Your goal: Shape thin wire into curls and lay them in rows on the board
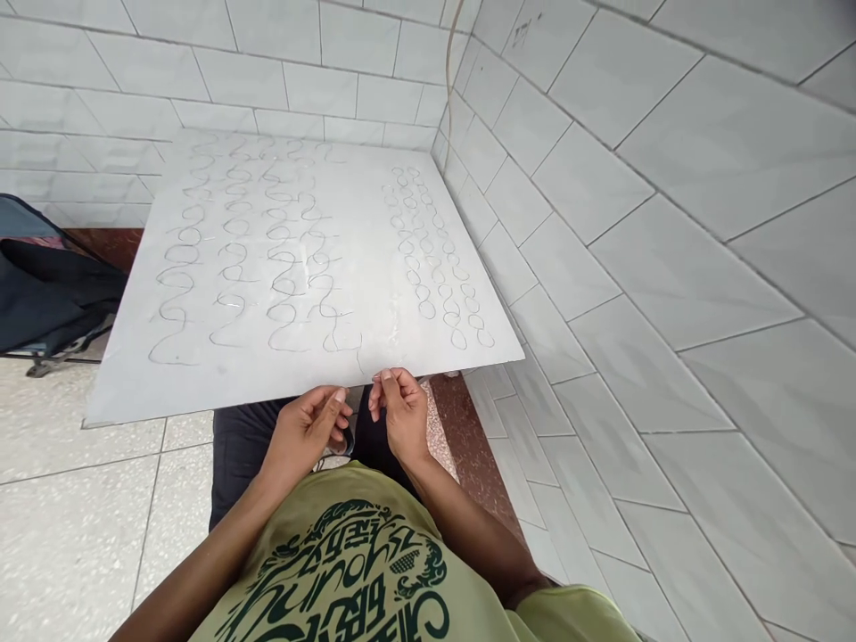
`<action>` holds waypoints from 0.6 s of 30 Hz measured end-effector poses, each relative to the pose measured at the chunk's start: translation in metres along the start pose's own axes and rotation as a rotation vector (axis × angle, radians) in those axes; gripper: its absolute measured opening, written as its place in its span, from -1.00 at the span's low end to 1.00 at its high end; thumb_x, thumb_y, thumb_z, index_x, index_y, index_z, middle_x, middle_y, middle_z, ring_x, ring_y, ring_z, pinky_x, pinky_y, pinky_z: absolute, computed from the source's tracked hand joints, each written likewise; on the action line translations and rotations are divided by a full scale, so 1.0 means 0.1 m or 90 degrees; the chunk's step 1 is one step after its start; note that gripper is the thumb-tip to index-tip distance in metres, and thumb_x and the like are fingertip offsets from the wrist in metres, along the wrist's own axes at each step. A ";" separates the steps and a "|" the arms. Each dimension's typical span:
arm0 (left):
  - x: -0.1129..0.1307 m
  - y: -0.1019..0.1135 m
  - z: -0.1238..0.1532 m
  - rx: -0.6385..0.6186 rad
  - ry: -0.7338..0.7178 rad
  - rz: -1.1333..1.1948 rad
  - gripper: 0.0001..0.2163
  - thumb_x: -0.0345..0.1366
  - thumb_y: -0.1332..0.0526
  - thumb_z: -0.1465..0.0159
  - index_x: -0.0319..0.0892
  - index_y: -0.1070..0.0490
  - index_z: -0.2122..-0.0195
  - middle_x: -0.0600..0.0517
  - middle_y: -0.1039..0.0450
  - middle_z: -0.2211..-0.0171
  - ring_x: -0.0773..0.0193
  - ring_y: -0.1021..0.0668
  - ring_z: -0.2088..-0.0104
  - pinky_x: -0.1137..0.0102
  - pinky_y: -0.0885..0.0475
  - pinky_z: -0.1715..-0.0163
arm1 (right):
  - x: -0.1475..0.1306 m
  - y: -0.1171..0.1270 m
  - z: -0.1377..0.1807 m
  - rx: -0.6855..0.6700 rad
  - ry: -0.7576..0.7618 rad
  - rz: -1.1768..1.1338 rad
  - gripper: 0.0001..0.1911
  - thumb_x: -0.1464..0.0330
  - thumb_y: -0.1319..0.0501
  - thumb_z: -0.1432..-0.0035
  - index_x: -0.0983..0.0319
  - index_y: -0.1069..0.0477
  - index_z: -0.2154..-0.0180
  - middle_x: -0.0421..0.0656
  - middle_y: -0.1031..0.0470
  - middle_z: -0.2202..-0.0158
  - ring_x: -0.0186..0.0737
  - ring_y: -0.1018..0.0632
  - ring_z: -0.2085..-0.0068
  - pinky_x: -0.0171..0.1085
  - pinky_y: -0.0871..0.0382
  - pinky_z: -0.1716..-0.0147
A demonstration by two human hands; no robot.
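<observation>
Watching from afar, I see the left hand [314,423] and the right hand [402,415] apart, at the near edge of the table [365,196]. Whether they pinch something thin, I cannot tell. Just beyond is a short line [359,350], then wavy lines [281,285] left, looped chains [438,267] right. Behind: tiled wall [281,85].

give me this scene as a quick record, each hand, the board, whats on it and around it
left hand: near edge of white board, fingers bent toward thumb
right hand: same edge, apart from left hand, fingertips near a thin dark line
held: too fine to tell
board left: wavy lines in columns
board right: looped chains
surroundings: tiled walls ahead and right; dark fabric item at left
</observation>
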State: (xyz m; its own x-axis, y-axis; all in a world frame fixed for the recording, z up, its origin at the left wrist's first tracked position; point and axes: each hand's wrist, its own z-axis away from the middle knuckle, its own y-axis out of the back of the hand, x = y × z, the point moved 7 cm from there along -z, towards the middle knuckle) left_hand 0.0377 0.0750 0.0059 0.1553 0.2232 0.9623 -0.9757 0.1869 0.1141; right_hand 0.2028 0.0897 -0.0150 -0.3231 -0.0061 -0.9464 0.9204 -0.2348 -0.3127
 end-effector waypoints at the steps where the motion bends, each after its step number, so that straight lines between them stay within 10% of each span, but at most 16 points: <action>1: -0.03 -0.01 0.00 -0.003 -0.003 -0.012 -0.60 0.10 -0.22 -0.35 -0.16 -0.56 0.13 -0.03 -0.59 0.29 0.26 -0.59 0.40 0.38 -0.57 0.41 | 0.00 0.00 -0.07 0.004 0.000 0.000 -0.68 0.08 -0.21 -0.34 0.18 -0.42 0.34 -0.28 -0.40 0.54 -0.38 -0.33 0.61 -0.36 -0.20 0.64; 10: -0.38 0.16 0.15 -0.020 -0.036 -0.173 -0.66 0.03 -0.15 -0.39 -0.10 -0.57 0.17 -0.01 -0.61 0.33 0.14 -0.63 0.34 0.33 -0.56 0.36 | -0.29 -0.18 -1.29 0.050 0.036 -0.007 -0.78 0.24 -0.22 -0.26 0.21 -0.42 0.39 -0.27 -0.40 0.56 -0.38 -0.36 0.60 -0.37 -0.17 0.68; 18: -0.93 0.90 0.22 0.157 -0.003 -0.338 -0.66 0.02 -0.14 -0.35 -0.07 -0.58 0.11 -0.02 -0.68 0.30 0.01 -0.70 0.31 0.27 -0.59 0.33 | -0.33 -0.50 -2.17 0.058 -0.008 0.036 -0.79 0.37 -0.14 -0.32 0.21 -0.36 0.41 -0.24 -0.43 0.50 -0.41 -0.39 0.59 -0.36 -0.20 0.68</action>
State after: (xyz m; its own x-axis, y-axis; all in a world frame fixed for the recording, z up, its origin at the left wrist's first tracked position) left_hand -0.0679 0.0498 -0.0679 0.6324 0.1556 0.7589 -0.7719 0.0443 0.6342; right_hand 0.2151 0.3122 0.0141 -0.2738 -0.0340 -0.9612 0.9137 -0.3213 -0.2489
